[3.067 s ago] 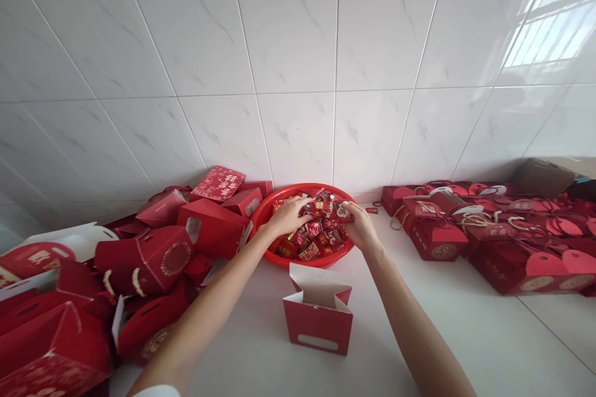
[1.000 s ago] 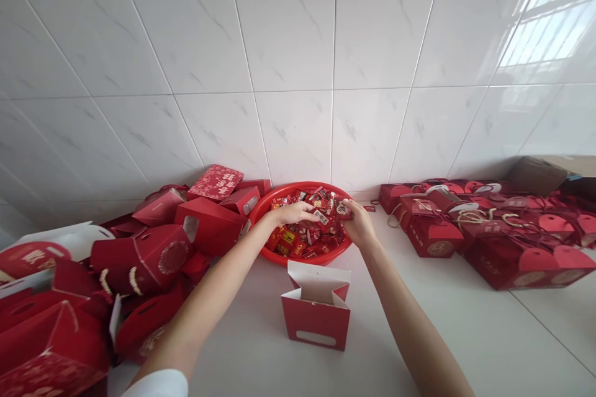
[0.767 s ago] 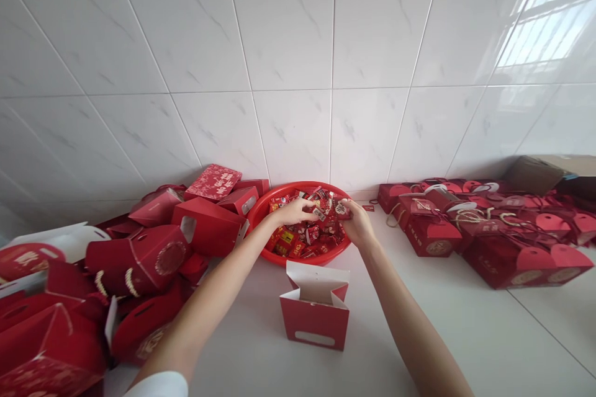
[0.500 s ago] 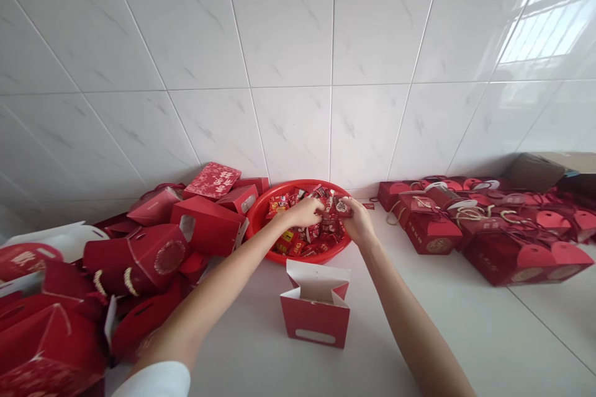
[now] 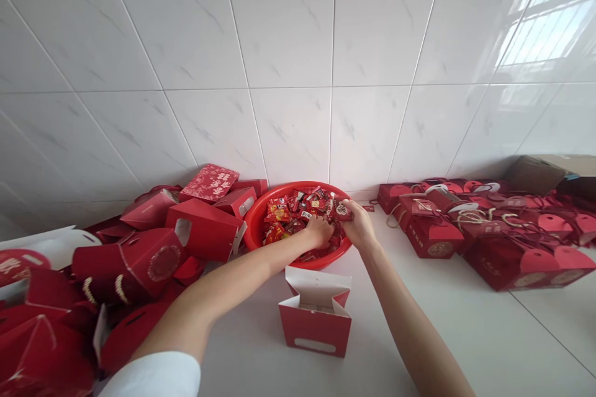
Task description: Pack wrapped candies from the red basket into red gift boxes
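A red plastic basket point(image 5: 251, 232) stands against the wall, filled with small wrapped candies point(image 5: 278, 209), mostly red. My left hand point(image 5: 320, 232) reaches into it with fingers curled down among the candies; whatever they hold is hidden. At the basket's right rim my right hand point(image 5: 359, 223) pinches a dark red candy packet point(image 5: 342, 210) with a pale printed mark. Between my forearms, in front of the basket, a red gift box point(image 5: 315, 327) stands upright, its white-lined top open.
Red gift boxes point(image 5: 205, 226) lie heaped on the left, some tilted. Rows of closed red boxes with cord handles point(image 5: 433, 232) stand on the right, a brown carton point(image 5: 535, 172) behind them. White tiled wall point(image 5: 293, 130) rises behind the white counter point(image 5: 400, 335).
My left hand has moved right and nearer to me within the basket, uncovering candies at its back. My right hand stays at the rim with the packet.
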A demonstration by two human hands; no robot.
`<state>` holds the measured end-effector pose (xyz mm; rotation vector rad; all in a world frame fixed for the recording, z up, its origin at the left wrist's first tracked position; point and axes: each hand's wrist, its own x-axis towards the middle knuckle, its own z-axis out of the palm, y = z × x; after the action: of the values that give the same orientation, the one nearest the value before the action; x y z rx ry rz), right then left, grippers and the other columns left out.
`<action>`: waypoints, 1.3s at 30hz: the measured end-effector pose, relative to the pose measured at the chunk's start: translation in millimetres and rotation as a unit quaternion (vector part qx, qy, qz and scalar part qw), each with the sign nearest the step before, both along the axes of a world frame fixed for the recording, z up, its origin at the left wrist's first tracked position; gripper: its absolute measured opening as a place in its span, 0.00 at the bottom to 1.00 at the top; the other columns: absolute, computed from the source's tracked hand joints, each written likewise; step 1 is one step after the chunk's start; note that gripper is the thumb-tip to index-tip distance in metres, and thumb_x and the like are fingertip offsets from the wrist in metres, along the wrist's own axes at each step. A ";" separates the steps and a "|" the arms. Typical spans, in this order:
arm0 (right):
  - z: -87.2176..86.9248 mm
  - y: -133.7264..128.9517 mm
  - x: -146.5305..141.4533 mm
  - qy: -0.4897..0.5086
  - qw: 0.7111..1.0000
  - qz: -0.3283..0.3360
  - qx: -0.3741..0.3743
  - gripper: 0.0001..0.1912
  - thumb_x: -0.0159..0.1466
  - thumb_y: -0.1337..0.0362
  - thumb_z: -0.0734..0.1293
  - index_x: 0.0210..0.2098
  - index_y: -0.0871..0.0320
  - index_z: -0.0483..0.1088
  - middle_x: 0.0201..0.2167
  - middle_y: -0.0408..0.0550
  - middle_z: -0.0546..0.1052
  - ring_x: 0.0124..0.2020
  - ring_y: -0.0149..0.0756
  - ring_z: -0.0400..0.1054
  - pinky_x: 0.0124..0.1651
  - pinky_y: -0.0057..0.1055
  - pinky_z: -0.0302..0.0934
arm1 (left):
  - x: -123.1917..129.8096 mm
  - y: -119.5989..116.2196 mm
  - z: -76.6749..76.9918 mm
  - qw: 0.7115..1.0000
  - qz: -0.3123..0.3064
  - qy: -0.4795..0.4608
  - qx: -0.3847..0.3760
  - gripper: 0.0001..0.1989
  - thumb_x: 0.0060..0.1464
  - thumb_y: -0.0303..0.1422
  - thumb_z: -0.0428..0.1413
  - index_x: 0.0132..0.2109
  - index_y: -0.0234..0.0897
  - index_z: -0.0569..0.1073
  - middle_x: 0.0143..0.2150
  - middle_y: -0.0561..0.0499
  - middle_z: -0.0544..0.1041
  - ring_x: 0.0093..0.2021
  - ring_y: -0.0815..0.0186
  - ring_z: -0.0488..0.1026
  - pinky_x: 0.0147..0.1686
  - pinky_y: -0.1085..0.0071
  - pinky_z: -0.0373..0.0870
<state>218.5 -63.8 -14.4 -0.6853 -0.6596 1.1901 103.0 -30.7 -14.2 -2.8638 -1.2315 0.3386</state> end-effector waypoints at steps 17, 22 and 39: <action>6.1 -2.7 -3.5 0.068 0.997 -0.017 -0.015 0.10 0.47 0.64 0.76 0.24 0.55 0.71 0.24 0.40 0.75 0.29 0.34 0.68 0.33 0.31 0.65 | -16.3 6.5 25.4 0.980 -0.022 -0.073 -0.185 0.13 0.40 0.25 0.63 0.37 0.41 0.81 0.31 0.49 0.81 0.34 0.54 0.78 0.36 0.64 0.72; 7.3 -2.2 -3.8 0.081 0.996 -0.022 -0.027 0.09 0.45 0.64 0.76 0.21 0.54 0.70 0.21 0.40 0.74 0.26 0.33 0.64 0.29 0.29 0.60 | -50.7 18.0 44.3 0.929 0.002 -0.291 -0.227 0.16 0.42 0.29 0.62 0.42 0.40 0.81 0.43 0.50 0.82 0.46 0.56 0.78 0.47 0.67 0.71; 11.1 -8.3 -1.9 0.043 0.997 0.062 -0.037 0.08 0.48 0.64 0.77 0.26 0.57 0.76 0.24 0.42 0.76 0.28 0.33 0.68 0.29 0.28 0.62 | -92.8 -16.5 43.4 0.772 0.108 -0.584 -0.229 0.18 0.50 0.42 0.61 0.45 0.40 0.70 0.51 0.49 0.74 0.54 0.58 0.72 0.54 0.65 0.70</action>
<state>216.6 -72.2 -3.3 -0.6585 -0.5955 1.3560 10.3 -47.2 29.2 -3.3031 -1.7242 -1.6358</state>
